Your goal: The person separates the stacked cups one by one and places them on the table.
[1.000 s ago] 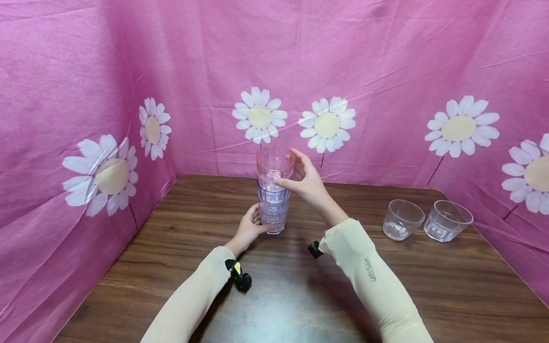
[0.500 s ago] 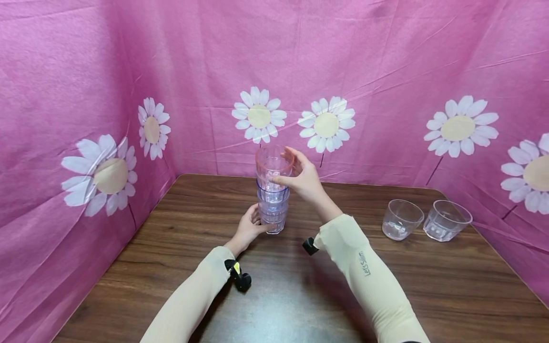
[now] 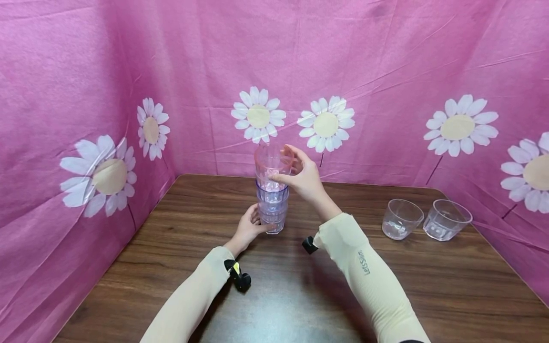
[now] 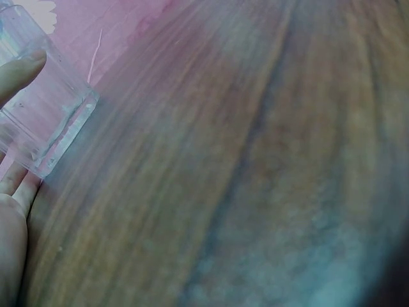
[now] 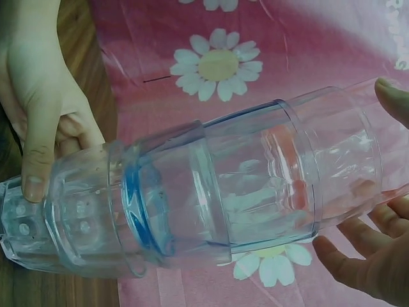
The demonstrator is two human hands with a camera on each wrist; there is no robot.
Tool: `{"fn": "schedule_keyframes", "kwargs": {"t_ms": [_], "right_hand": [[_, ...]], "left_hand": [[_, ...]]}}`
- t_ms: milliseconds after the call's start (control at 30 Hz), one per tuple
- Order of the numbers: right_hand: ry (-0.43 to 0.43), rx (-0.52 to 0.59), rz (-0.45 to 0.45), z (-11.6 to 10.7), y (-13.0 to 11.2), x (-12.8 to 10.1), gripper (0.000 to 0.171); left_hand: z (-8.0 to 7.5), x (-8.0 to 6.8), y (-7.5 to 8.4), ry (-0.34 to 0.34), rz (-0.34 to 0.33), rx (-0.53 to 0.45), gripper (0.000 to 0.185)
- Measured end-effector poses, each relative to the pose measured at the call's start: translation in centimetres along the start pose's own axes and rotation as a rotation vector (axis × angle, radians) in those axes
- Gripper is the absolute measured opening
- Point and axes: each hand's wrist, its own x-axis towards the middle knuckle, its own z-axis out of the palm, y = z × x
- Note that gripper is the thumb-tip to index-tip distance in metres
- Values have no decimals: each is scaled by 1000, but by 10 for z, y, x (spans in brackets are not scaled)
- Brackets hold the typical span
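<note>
Just below mid-frame, the left hand (image 3: 248, 227) pinches the bottom of an upright stack (image 3: 274, 208). Above, the right hand (image 3: 307, 180) grips the topmost pink-rimmed cup (image 3: 264, 166) — nesting looks largely done. At right, one loose cup (image 3: 399, 222) and a faceted cup (image 3: 446, 223) stand unstacked.

Dark lettering (image 3: 364, 263) — "LetsSlim" — on the right sleeve (image 3: 381, 295); white marks (image 5: 399, 13) on pink cloth (image 5: 140, 51) — unreadable.

the table (image 3: 188, 214) bears stacked cups (image 3: 272, 196) and two tumblers (image 3: 401, 220).
</note>
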Motion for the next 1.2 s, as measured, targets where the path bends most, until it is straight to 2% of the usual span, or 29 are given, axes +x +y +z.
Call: {"fn": "schedule_keyframes", "kwargs": {"t_ms": [267,667,1200], "right_hand": [[17,37,-7,0,-3,1,80],[24,76,-10,-2,-13,1,81],[55,212,-103,-5,-31,-3,83]], "left_hand": [[0,0,1,8,-9,-11,73],[1,-2,0,11,13,-24,74],[1,-2,0,16,0,-29,72]]}}
